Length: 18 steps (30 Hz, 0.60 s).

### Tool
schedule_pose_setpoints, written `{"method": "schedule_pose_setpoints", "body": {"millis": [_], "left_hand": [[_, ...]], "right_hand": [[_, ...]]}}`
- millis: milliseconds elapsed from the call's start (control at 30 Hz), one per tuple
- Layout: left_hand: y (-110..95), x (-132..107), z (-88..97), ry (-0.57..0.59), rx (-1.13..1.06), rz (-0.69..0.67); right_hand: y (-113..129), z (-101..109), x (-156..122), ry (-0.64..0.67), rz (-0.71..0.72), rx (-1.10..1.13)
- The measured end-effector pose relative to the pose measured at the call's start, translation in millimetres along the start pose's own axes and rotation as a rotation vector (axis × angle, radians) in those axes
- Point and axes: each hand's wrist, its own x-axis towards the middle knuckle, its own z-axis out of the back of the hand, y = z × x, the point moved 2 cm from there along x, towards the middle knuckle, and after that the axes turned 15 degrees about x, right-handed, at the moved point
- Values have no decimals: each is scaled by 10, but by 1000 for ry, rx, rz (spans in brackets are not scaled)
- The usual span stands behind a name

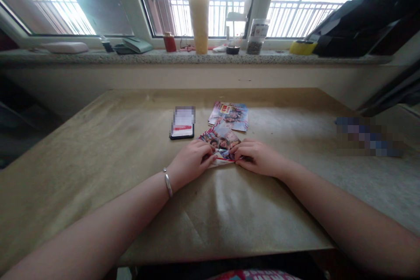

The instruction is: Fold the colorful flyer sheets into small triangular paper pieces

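Observation:
A colourful printed leaflet (226, 135) with a photo of people lies on the table between my hands, its near edge folded over. My left hand (196, 157) grips its left side, thumb on the near edge, with a silver bracelet on the wrist. On the right side, my right hand (257, 156) pinches the same paper with curled fingers. Just beyond it, partly covered by it, lies a loose stack of similar leaflets (236, 113). A phone (183, 123) with a lit screen lies to the left of the stack.
A tan cover spreads over the table (131, 140). Some blurred-out flat item (369, 136) lies at the right. Along the stone windowsill (141, 57) stand a tall cup of yellow drink (198, 22), a red bottle (169, 42), a yellow roll (302, 47) and a black bag (364, 28).

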Motion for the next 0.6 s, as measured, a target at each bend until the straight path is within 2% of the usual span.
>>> {"method": "schedule_pose_setpoints", "body": {"millis": [167, 300, 600], "left_hand": [[47, 34, -37, -36, 72, -4], [83, 54, -40, -73, 105, 3], [23, 14, 17, -6, 164, -3]], "right_hand": [[-8, -7, -9, -63, -118, -94], [11, -21, 0, -25, -75, -140], [-49, -30, -9, -45, -12, -172]]}}
